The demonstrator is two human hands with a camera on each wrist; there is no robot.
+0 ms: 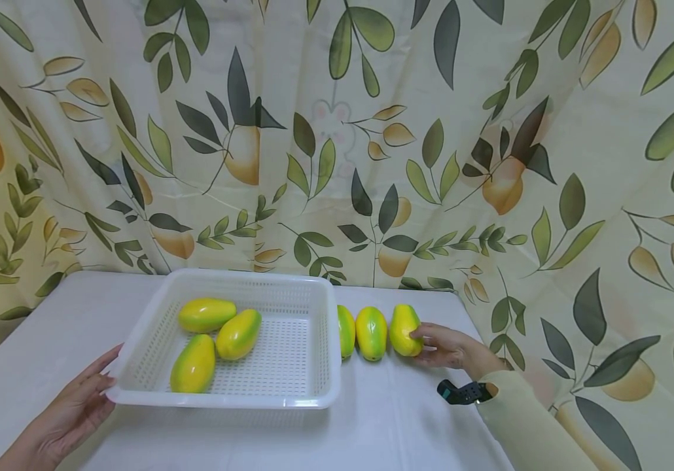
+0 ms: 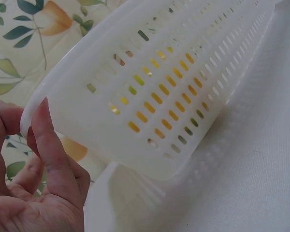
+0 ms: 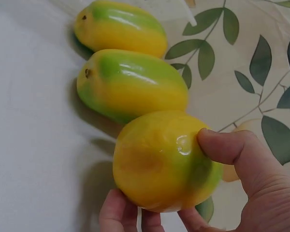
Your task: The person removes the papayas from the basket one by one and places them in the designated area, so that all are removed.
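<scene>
My left hand (image 1: 78, 409) pinches the rim of a white plastic basket (image 1: 281, 400) at its near left corner. In the left wrist view, thumb and fingers (image 2: 50, 150) lie on either side of that rim. The basket has slotted walls and holds three glossy yellow-green papayas, among them a front one (image 1: 193, 365). To the basket's right, my right hand (image 1: 451, 350) grips another papaya (image 3: 159, 159), thumb on one side and fingers under it. Beside it lie a middle papaya (image 1: 371, 333) and one partly hidden by the basket, a papaya (image 1: 345, 332).
A white cloth (image 1: 390, 425) covers the table. Close behind it hangs a leaf-and-fruit patterned curtain (image 1: 325, 216), which also runs along the right side. A black band (image 1: 463, 392) is on my right wrist.
</scene>
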